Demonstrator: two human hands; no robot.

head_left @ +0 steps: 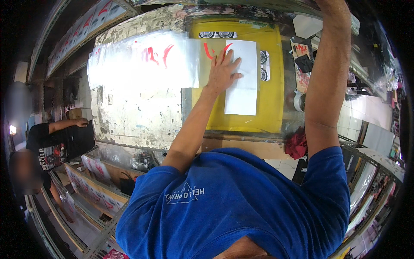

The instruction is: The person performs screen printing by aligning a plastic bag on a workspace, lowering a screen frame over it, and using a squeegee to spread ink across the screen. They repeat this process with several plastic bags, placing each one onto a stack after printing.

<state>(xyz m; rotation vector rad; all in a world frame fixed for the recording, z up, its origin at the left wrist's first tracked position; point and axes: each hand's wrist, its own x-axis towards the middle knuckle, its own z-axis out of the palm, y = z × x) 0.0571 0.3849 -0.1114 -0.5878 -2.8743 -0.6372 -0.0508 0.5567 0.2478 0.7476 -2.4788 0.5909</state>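
Observation:
My left hand (224,71) lies flat with its fingers spread. It presses on a white paper sheet (241,97) and the edge of a clear sheet with red marks (208,51). Both rest on a yellow board (271,108). Small printed strips with round black shapes (217,34) are stuck on the board above and to the right of the paper. My right arm (330,77) stretches up to the far right; its hand is beyond the top edge of the picture.
Left of the board, a stack of shiny clear sheets with red prints (142,60) covers part of a worn, paint-spotted table (138,125). Tape (299,101) and a red cloth (296,144) lie at the right. Racks of printed sheets (92,185) stand left, near another person (60,146).

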